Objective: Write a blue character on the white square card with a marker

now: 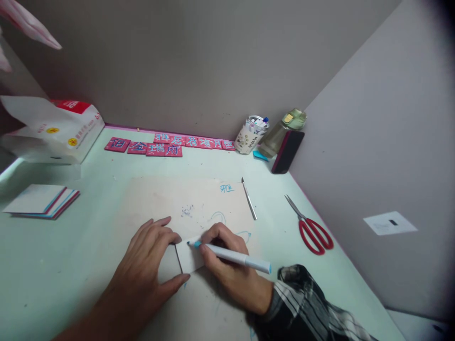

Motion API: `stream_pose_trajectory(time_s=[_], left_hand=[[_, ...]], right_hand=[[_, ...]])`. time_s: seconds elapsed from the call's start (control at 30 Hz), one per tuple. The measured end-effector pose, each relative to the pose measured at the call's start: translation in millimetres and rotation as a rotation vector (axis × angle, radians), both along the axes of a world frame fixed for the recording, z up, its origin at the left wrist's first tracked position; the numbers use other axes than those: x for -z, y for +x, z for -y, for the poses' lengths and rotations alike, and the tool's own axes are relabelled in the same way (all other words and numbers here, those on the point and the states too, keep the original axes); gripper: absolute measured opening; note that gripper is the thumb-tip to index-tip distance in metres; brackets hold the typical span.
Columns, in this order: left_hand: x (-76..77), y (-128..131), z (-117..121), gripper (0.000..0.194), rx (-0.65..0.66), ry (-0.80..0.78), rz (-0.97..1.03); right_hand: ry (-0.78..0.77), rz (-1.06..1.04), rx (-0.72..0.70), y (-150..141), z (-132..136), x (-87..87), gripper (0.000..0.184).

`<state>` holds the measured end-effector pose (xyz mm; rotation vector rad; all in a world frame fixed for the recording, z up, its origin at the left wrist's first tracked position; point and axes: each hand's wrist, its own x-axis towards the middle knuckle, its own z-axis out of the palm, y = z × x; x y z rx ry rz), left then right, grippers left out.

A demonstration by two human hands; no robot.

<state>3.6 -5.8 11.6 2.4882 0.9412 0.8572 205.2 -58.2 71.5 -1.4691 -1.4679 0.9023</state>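
A small white card (189,258) lies on a large sheet of paper (156,194), with a short dark mark near its upper edge. My left hand (151,251) steadies the card, its fingertips at the upper left corner and its thumb at the lower left. Between the thumb and fingers of my right hand (227,260) is a white marker (245,260) with a blue tip and a blue end. The tip touches or hovers just over the card; I cannot tell which. My right hand covers part of the card's right side.
A craft knife (249,199) and red-handled scissors (314,232) lie to the right. Farther back stand a pen can (247,137), a green bottle (273,137) and a phone (287,152). Several red character tiles (174,149) line the back. Stacked cards (39,199) and a paper bag (64,135) occupy the left.
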Motion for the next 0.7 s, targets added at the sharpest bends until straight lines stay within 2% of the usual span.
stream_pose_trajectory(time_s=[0.7], left_hand=[[-1.8,-2.4,-0.9,0.034,0.02,0.055,-0.022]], right_hand=[[0.049,0.034,-0.08,3.3,-0.2,0.5,0.013]])
